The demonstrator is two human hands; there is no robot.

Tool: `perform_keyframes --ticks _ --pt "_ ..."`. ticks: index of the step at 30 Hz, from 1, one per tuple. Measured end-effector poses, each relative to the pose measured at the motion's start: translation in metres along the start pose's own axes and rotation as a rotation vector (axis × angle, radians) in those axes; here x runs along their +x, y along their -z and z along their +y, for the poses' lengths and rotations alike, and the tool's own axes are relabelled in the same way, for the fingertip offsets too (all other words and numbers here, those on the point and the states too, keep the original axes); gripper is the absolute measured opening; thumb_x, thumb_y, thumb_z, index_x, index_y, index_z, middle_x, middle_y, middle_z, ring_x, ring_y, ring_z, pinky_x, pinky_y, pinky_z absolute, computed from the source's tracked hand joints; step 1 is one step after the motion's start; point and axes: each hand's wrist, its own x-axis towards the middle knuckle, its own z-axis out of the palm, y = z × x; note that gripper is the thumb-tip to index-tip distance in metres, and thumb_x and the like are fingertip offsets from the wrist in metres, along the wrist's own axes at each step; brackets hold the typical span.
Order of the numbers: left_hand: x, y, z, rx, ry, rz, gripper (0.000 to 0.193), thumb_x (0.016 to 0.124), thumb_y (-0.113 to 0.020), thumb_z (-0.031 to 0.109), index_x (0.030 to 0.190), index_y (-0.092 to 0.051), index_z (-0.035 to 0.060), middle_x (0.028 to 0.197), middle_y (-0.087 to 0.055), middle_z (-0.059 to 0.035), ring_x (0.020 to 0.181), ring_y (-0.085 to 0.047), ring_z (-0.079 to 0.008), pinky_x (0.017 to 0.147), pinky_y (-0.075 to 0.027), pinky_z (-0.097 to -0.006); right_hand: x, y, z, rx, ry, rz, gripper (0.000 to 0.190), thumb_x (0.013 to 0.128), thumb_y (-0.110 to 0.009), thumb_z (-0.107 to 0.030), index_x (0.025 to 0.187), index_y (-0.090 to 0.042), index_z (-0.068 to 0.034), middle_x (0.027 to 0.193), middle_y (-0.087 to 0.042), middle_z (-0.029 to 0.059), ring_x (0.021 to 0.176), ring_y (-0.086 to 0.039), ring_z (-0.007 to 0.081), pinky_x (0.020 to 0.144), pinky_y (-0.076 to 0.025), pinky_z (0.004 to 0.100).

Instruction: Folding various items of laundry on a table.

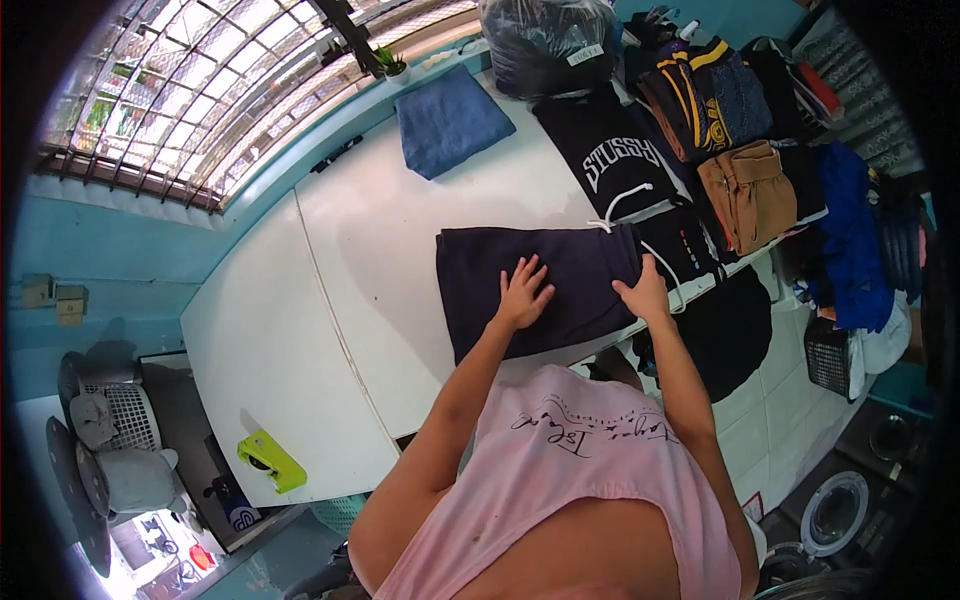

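Dark navy drawstring shorts [570, 277] lie folded on the white tabletop [360, 240], their waistband towards the right and white cords trailing from it. My left hand [523, 295] rests on the middle of the cloth with its fingers spread. At the waistband edge, my right hand [643, 291] has its thumb on top of the fabric; the undersides of its fingers are hidden, so its grip is unclear. Just beyond the waistband lie black folded garments [615, 157] with white lettering. A folded blue denim garment [452, 120] sits near the window side.
Stacks of folded clothes [709, 97] and brown shorts [750, 195] fill the right end. A plastic bag of dark cloth [551, 45] stands at the back. A green tape dispenser [271, 460] sits at the left near corner; a black pen-like item [336, 154] lies by the sill.
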Motion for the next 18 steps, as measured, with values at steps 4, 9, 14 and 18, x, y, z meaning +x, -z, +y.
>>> perform_keyframes --ticks 4,9,14,18 --pt "-0.015 0.065 0.002 -1.459 0.306 -0.039 0.059 0.080 -0.032 0.056 0.118 -0.041 0.0116 0.120 -0.042 -0.0096 0.110 -0.039 -0.0271 0.093 -0.024 -0.0487 -0.041 0.029 -0.069 -0.034 0.227 -0.156 0.055 0.067 -0.060 -0.016 0.112 -0.032 -0.001 0.092 -0.053 0.0254 0.082 -0.054 0.0393 0.074 -0.042 0.0435" --pt "-0.062 0.109 -0.027 -1.320 0.430 0.004 0.061 0.079 -0.040 0.052 0.118 -0.038 0.0048 0.113 -0.047 -0.0107 0.098 -0.049 -0.0245 0.079 -0.041 -0.0383 -0.065 0.016 -0.083 0.394 0.701 -0.505 0.084 0.065 -0.068 -0.032 0.128 -0.020 -0.005 0.124 -0.034 0.0200 0.109 -0.041 0.0337 0.090 -0.034 0.0372" --pt "-0.062 0.062 -0.063 -0.927 0.652 0.191 0.060 0.068 -0.068 0.028 0.109 -0.039 -0.0055 0.103 -0.050 -0.0167 0.090 -0.052 -0.0225 0.072 -0.045 -0.0313 -0.050 0.006 -0.042 0.378 0.394 -0.810 0.072 0.068 -0.067 -0.030 0.124 -0.029 -0.006 0.119 -0.041 0.0116 0.103 -0.046 0.0264 0.086 -0.036 0.0351" --pt "-0.060 0.049 -0.073 -0.733 0.552 0.365 0.057 0.067 -0.069 0.024 0.107 -0.040 -0.0055 0.100 -0.052 -0.0156 0.089 -0.052 -0.0220 0.075 -0.043 -0.0307 -0.048 -0.014 0.000 0.373 0.365 -0.735 0.068 0.066 -0.068 -0.035 0.119 -0.038 -0.004 0.112 -0.047 0.0155 0.094 -0.051 0.0252 0.078 -0.042 0.0331"
